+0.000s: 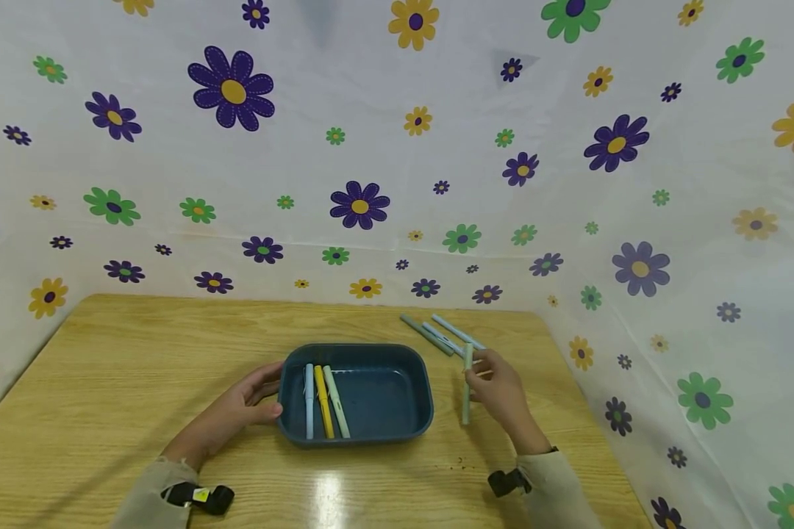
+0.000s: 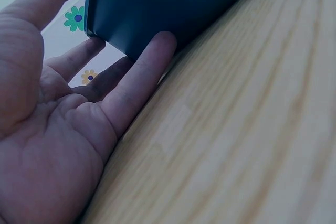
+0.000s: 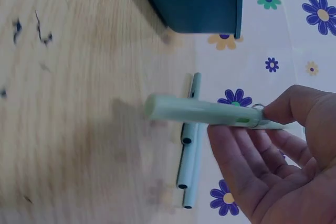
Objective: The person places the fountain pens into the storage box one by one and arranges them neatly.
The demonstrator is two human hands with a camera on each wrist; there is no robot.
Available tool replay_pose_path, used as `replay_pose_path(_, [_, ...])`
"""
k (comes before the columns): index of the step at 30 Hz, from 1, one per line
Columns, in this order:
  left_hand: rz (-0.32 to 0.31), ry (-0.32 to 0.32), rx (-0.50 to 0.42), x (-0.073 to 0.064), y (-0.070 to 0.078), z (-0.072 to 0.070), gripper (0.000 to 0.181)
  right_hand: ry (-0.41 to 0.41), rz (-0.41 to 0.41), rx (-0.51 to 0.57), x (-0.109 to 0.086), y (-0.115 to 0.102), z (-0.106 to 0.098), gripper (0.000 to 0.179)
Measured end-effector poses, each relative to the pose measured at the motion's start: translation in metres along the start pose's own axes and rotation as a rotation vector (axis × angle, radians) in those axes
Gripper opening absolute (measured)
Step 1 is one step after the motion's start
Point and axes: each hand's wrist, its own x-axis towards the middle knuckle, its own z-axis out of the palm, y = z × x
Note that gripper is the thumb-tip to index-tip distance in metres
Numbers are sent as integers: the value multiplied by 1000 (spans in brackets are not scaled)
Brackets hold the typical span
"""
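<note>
A dark blue rectangular box sits on the wooden table. Along its left side lie a light blue pen, a yellow pen and a pale green pen. My left hand touches the box's left end from outside; the left wrist view has its fairly straight fingers against the wall. To the right of the box, my right hand pinches another pale green pen between thumb and fingers. That pen is held above the table, apart from the box.
Behind the right hand lie a grey-green pen and light blue pens. Small dark specks dot the table near the front right. A flower-patterned sheet encloses the back and sides.
</note>
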Motion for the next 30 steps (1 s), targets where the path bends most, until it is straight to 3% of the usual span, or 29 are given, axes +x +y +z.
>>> replay_pose_path(7, [8,1,2,0,0,0,74,8,-22,106,-2,3,5,48])
replay_pose_path(17, [6,1,8,0,-1,0,75,-31,-33,196,-5,11,10,52])
replay_pose_path(30, [10,2,12,0,-2,0,76,-56,-61,226,-9,12,9,49])
